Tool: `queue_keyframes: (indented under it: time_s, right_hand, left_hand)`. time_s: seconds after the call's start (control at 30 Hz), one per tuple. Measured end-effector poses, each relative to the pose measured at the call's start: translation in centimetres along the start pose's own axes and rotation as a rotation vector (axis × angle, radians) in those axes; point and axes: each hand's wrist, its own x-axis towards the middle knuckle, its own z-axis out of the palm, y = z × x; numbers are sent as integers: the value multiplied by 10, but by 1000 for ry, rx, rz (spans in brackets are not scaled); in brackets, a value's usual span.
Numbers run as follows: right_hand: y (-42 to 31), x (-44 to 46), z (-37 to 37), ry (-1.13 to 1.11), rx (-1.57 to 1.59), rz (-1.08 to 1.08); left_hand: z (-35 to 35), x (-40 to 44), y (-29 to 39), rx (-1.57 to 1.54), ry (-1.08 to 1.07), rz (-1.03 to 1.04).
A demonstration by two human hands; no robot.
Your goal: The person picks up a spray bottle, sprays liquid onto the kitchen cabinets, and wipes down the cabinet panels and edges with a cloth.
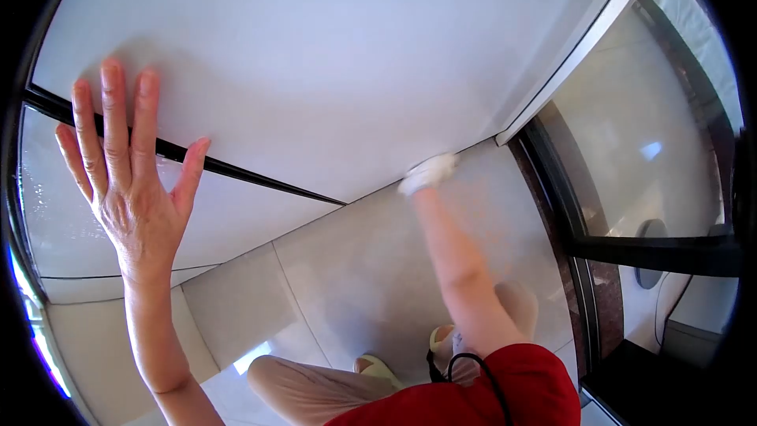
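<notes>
My left hand (134, 166) is spread wide, its fingers stretched out against a smooth white panel (331, 55). A black strip (244, 176) runs along the panel and passes under the fingers. Down at the panel's bottom edge, my right arm reaches out to the floor line. A white cloth (428, 173) covers my right hand there, slightly blurred, and touches or nearly touches the panel's base. The cloth hides the fingers of that hand.
Pale floor tiles (363, 268) lie under my feet, which wear light sandals (378, 371). To the right stands a dark-framed doorway (568, 189) with a brown threshold strip. A white frame (579, 47) edges the panel on that side.
</notes>
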Motion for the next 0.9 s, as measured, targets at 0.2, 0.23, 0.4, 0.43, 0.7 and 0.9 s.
queue_keyframes:
  time_s: [0.2, 0.23, 0.4, 0.43, 0.7, 0.9]
  right_hand:
    - [-62, 11, 21, 13, 112, -23]
    - [-51, 6, 9, 17, 127, 31]
    - [53, -60, -92, 222, 52, 454]
    - [72, -74, -109, 321, -20, 532]
    - [8, -143, -185, 1370, -343, 825]
    - [-67, -82, -60, 1904, -65, -695]
  left_hand:
    - [-7, -16, 3, -16, -39, -37]
    - [-8, -17, 3, -27, -65, -35]
    - [-12, -15, 0, -85, -111, -61]
    - [-13, -12, -1, -102, -101, -62]
    - [-25, -6, -4, -108, -141, -99]
    - [-21, -10, -5, -70, -143, -79]
